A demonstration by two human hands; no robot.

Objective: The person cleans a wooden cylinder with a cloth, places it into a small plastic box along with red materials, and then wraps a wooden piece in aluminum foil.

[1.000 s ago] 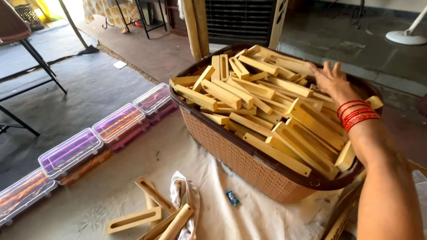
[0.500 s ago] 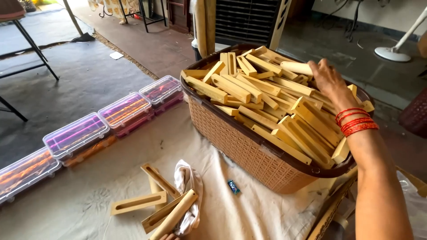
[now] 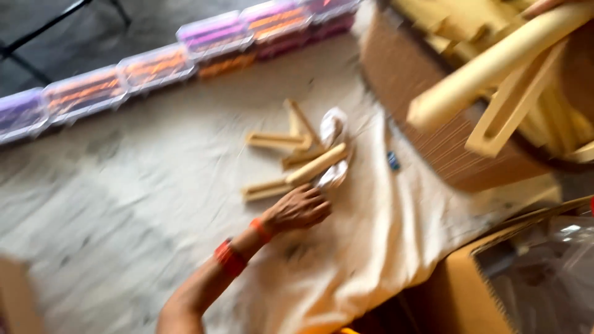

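The left hand [image 3: 298, 209] lay low on a pale, wrinkled cloth [image 3: 383, 247], knuckles up and fingers curled loosely toward a small heap of pale wooden sticks [image 3: 297, 162]. Its fingertips touched or nearly touched the nearest stick and a crumpled white rag [image 3: 334, 133] among them; motion blur hid whether anything was pinched. Red bangles [image 3: 230, 258] ringed the wrist, with a thinner orange band nearer the hand.

The sticks in the heap were flat, straight-edged and cream-coloured, some notched or joined at angles into open frames. One thicker, rounded bar lay slanted across the rag.

At the upper right, a long smooth cream bar [image 3: 495, 65] was lifted above a brown woven basket [image 3: 402, 80], with a slotted, frame-shaped piece [image 3: 510, 114] hanging just under it. Only a sliver of the right hand [image 3: 544, 6] showed at the top edge, at the far end of that bar; its grip could not be made out. More pale sticks filled the basket behind.

Along the top ran a row of clear plastic boxes [image 3: 154, 65] with purple lids and orange contents, set end to end on the grey, rough floor [image 3: 93, 185]. A small dark blue object [image 3: 393, 161] lay on the cloth beside the basket. A tan cardboard box [image 3: 482, 291] with crinkled clear plastic inside stood at the lower right.
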